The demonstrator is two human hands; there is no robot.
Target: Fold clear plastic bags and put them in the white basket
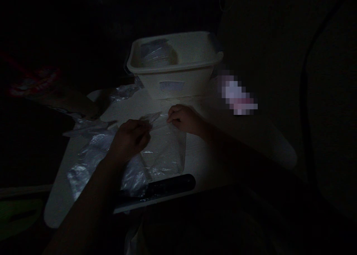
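Holding a clear bag (164, 152) near its far edge, the two hands work at the middle of the bench (59, 195), where the film lies flat with its length running toward the person. The right hand (184, 119), at about 1 o'clock on the bag, pinches the film between thumb and fingers. The left hand (129, 138), at about 10 o'clock, is curled, and its fingertips seem to pinch the near-left part of that same edge, though the poor light hides the exact contact. Set apart like this, the hands probably keep the thin film stretched between them, while the bench takes the rest of its weight and stops it from sagging.

Taking the bag as the centre of the dial, a white tub (178, 76) stands upright at 12 o'clock, its open top well within reach and its label (171, 86) turned toward the person; wrapped contents (156, 54) rest inside, toward its left. Crumpled silvery bags (96, 143) lie at 9 o'clock, partly behind the left forearm, perhaps there to be near that hand. At 6 o'clock a black bar (178, 183) lies along the near edge, its purpose unclear
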